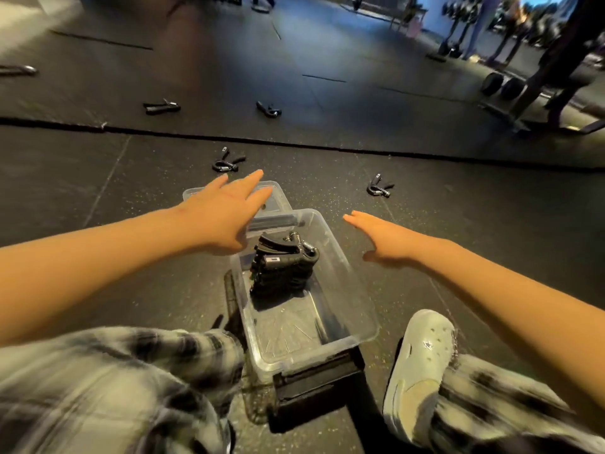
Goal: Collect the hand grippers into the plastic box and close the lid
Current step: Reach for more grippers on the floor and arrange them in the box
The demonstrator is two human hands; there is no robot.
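Note:
A clear plastic box (357, 309) stands on the dark floor between my legs, with a pile of black hand grippers (283, 267) in its far end. Its clear lid (273, 199) lies flat just beyond the box. My left hand (226, 211) stretches out with straight fingers above the lid, toward a hand gripper (226, 162) on the floor. My right hand (383, 239) is also open, reaching past the box's right rim toward another hand gripper (379, 186). Two more hand grippers (162, 107) (269, 110) lie farther off, beyond a seam in the mat.
My plaid trouser legs and a white clog (422, 365) flank the box. A black block (314, 385) sits under the box's near end. Dumbbell racks (504, 83) and other gym gear stand at the far right. A metal bar (19, 70) lies far left.

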